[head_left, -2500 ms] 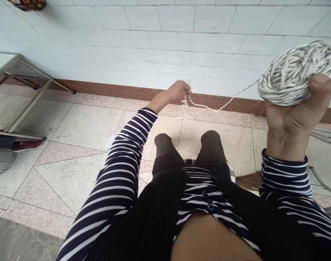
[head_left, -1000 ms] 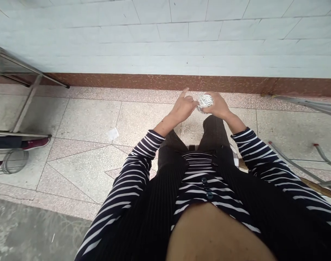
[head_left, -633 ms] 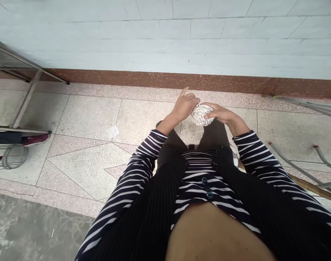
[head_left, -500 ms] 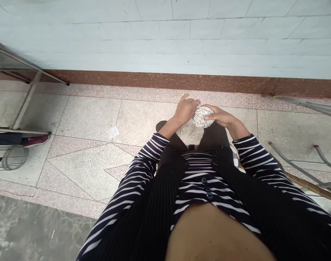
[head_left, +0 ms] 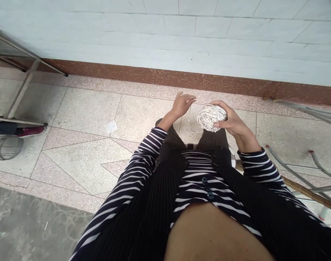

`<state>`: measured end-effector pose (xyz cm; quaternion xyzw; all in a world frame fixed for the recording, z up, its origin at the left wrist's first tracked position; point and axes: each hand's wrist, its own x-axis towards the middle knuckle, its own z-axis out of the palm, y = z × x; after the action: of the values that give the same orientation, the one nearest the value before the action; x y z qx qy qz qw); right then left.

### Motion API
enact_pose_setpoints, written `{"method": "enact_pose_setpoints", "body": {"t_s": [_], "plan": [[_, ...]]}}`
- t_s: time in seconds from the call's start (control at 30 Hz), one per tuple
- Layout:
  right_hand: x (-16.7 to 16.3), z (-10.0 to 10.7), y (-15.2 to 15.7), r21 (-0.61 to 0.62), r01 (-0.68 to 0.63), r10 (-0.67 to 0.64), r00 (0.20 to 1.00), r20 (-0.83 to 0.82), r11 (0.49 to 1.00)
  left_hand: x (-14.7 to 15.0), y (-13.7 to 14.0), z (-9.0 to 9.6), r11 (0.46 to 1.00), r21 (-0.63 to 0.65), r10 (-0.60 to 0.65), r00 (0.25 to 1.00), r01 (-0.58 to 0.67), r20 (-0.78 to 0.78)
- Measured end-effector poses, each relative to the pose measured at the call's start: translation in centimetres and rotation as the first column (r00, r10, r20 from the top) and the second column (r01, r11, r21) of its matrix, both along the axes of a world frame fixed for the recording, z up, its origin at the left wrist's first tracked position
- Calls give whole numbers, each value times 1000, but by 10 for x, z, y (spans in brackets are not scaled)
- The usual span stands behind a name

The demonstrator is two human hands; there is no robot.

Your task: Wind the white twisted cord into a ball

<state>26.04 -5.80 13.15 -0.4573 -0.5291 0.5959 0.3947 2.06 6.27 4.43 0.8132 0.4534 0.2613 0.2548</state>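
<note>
A ball of whitish cord [head_left: 211,116] sits in my right hand [head_left: 234,122], the thumb on its near side and the fingers round its far side. My left hand [head_left: 182,104] is to the left of the ball and apart from it, its fingertips closed together. A thin loose strand seems to hang from those fingertips and curve below toward the ball; its full path is hard to make out. Both hands are above my knees, in front of my dark trousers [head_left: 170,137].
A tiled wall [head_left: 181,43] with a brown skirting runs ahead. At left are a metal frame [head_left: 22,87], a wire rack [head_left: 9,148] and another person's shoe [head_left: 32,131]. White paper [head_left: 111,127] lies on the floor. Metal legs [head_left: 290,165] and a wooden pole [head_left: 303,188] are at right.
My hands have moved apart: the right carried the cord ball rightward, and the left came off the ball to the left. The ball has turned in my right hand.
</note>
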Motion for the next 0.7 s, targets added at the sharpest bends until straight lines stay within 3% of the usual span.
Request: {"method": "enact_pose_setpoints", "body": {"t_s": [0.13,0.27,0.4,0.53,0.7], "plan": [[7,25,1,207,44,-27,996,-84,977,9,1,-15,988,-157,16,996,-2,84],[9,55,4,385,161,-86,975,-204,909,12,7,-24,970,-243,48,986,-8,162],[13,77,9,467,348,-203,921,-331,813,5,16,-31,954,-296,93,981,-39,169],[20,86,12,543,458,-268,879,-395,704,-2,20,-39,944,-324,128,973,-60,191],[30,99,12,594,433,-349,901,-257,678,-3,20,-44,930,-361,171,949,-68,263]]}}
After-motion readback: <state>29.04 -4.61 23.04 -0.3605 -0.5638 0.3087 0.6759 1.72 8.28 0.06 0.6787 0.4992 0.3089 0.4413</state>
